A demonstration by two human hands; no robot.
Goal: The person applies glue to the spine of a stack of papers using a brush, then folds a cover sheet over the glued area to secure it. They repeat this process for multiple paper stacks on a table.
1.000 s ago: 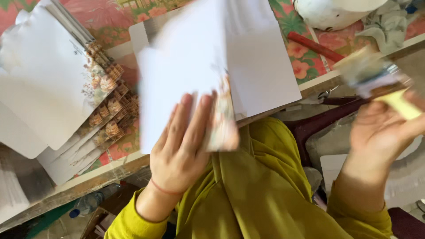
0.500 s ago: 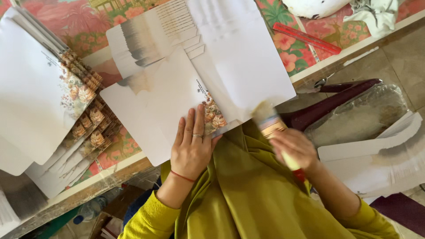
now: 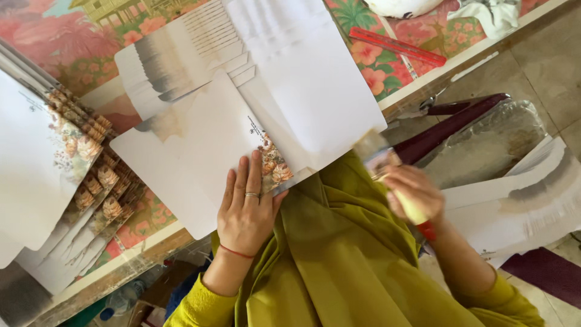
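Two hands work at the near edge of the table. Left hand (image 3: 245, 209) lies flat and open, fingers stretched, pressing on a white envelope (image 3: 212, 142) of smooth matte paper with a small printed cluster of peach flowers at its corner. It grips nothing; a ring is on one finger and a thin red thread is around the wrist. The envelope lies on a fanned stack of similar white sheets (image 3: 181, 57), some with grey smeared bands along the edge. Right hand (image 3: 411, 194) is closed around a brush (image 3: 378, 154) with a pale yellow handle and a flat, broad head; this hand is blurred and is just beside the envelope's right corner. To the left, more envelopes with flowers (image 3: 66, 175) lie overlapped like scales. Beneath is a tablecloth (image 3: 375, 66), glossy, with pink and green flowers, and a red ruler (image 3: 396, 46) lies on it. Below the table edge is a pale tiled floor (image 3: 538, 66). An olive-yellow cloth (image 3: 339, 260) covers the person.
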